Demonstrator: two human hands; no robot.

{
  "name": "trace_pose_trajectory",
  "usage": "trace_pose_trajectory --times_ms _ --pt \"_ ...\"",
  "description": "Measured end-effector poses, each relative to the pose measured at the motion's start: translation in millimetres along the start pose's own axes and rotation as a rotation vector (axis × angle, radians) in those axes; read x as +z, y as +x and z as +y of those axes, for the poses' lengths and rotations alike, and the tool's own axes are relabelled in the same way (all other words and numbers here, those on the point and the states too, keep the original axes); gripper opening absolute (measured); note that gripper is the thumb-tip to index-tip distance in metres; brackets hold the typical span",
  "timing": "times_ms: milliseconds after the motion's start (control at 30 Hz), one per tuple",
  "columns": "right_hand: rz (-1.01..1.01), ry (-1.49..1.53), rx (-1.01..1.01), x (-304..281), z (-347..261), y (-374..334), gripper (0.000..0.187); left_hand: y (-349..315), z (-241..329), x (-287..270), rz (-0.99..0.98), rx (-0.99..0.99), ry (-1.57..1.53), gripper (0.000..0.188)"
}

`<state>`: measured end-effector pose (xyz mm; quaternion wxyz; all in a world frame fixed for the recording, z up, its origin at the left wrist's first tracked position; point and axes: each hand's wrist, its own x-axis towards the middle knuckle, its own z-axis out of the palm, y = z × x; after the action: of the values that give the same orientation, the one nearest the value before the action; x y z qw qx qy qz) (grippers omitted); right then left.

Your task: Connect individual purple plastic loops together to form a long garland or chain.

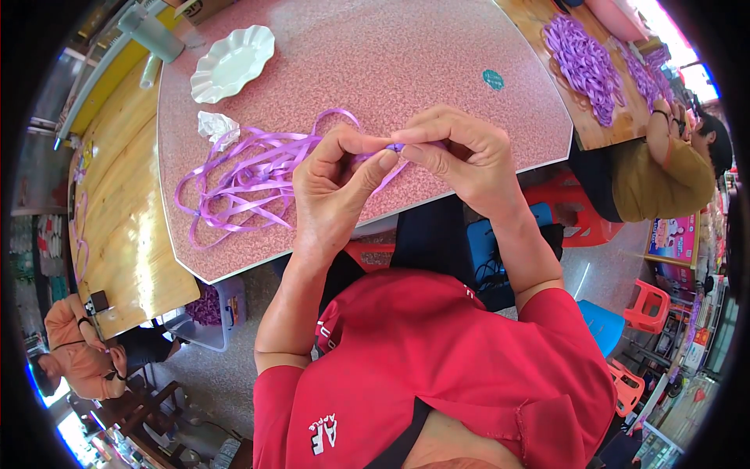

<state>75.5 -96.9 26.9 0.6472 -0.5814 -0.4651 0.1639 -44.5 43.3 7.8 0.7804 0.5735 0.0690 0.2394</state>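
Note:
My left hand (332, 187) and my right hand (461, 156) meet above the near edge of a pink speckled table (406, 62). Between the thumbs and forefingers of both hands I pinch a short piece of purple ribbon (397, 146). Its free lengths trail left into a loose tangle of purple ribbon (234, 184) lying on the table. My fingers hide most of the pinched part.
A white scalloped dish (232, 62) and a crumpled white tissue (216, 125) lie at the table's far left. A wooden table (125, 219) adjoins on the left. Purple ribbon piles (582, 62) cover another wooden table at the right, where a person (664, 168) sits. Another person (74, 348) crouches lower left.

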Motion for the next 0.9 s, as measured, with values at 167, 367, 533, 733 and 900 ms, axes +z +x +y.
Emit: trace_pose_trajectory --times_ms 167,367,533,733,900 --pt "0.085 -0.114 -0.098 9.3 -1.5 -4.2 0.017 -1.2 -5.4 5.1 0.066 0.100 -0.005 0.008" --pt "0.103 -0.178 -0.172 8.8 -1.5 -4.0 0.014 -2.4 -5.8 5.1 0.058 0.186 0.074 0.009" --pt "0.063 0.137 0.160 3.4 -1.8 -6.0 0.015 -1.5 -2.4 0.2 0.047 0.342 0.419 0.012" --pt "0.030 0.005 0.078 -0.5 4.3 -5.6 0.015 1.6 0.5 -5.0 -0.020 0.412 0.648 0.012" --pt "-0.011 -0.414 -0.369 -3.8 3.6 -2.4 0.015 0.9 1.6 -8.2 -0.047 -0.038 0.060 0.008"
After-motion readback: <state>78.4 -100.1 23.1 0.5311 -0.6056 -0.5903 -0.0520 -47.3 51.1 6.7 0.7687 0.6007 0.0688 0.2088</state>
